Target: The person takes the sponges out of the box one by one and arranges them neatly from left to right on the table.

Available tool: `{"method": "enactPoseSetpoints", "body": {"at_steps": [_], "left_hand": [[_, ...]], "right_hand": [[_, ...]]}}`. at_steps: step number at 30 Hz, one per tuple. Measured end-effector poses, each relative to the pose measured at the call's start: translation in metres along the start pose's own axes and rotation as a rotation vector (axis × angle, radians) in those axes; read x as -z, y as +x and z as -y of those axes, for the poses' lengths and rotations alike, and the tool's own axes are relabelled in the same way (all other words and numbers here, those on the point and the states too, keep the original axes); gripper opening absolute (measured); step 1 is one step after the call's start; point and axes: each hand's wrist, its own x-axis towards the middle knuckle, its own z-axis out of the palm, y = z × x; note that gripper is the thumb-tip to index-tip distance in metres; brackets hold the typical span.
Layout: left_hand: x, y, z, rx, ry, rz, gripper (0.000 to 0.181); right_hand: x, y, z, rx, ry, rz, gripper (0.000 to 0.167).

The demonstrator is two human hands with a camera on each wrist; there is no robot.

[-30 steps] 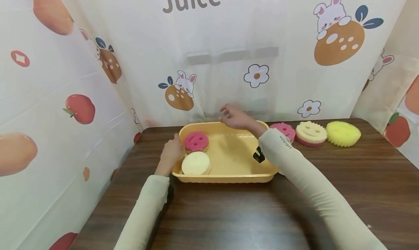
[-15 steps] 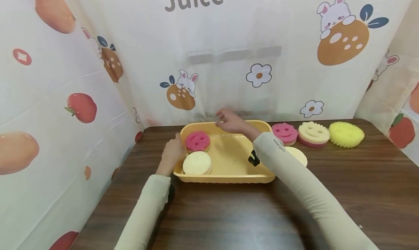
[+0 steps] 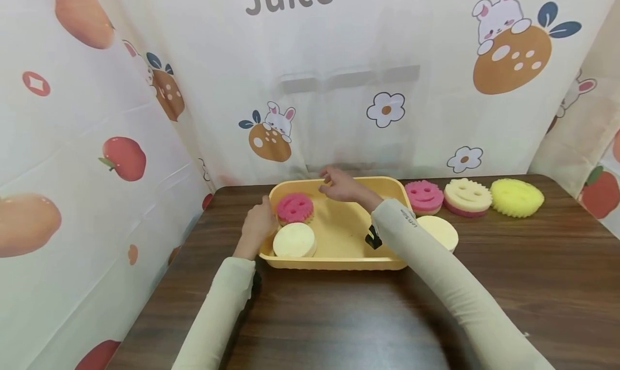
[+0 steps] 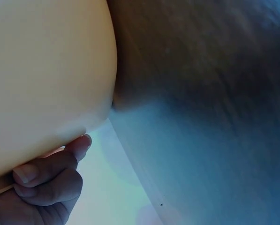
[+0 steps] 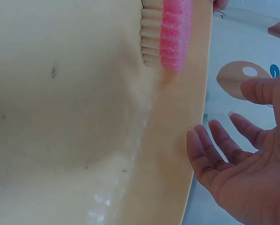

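A yellow plastic tray sits on the table. My left hand holds its left rim; in the left wrist view its fingers curl against the outer wall. My right hand is over the tray's far rim with nothing in it. The right wrist view shows its fingers spread and loosely bent beside the rim. Inside the tray at the left lie a pink smiley-face sponge with a scalloped edge and a round cream sponge nearer me.
Right of the tray stand a pink smiley sponge, a cream-and-pink smiley sponge and a yellow scalloped sponge. A round cream sponge is partly behind my right sleeve. A printed curtain hangs right behind the table.
My right hand has come down and slightly left toward the tray's far rim. The round sponge beside the right sleeve shows more. My left hand stays at the left rim.
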Motion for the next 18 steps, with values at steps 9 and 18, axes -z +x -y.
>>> {"method": "enactPoseSetpoints", "body": {"at_steps": [9,18], "left_hand": [[-0.003,0.0,-0.002,0.0,0.007,0.0,0.055],[-0.002,0.001,0.0,-0.008,0.028,-0.005,0.056]], "right_hand": [[-0.01,0.004,-0.006,0.025,-0.049,-0.007,0.045],[-0.018,0.008,-0.002,0.019,-0.042,0.018,0.046]]}}
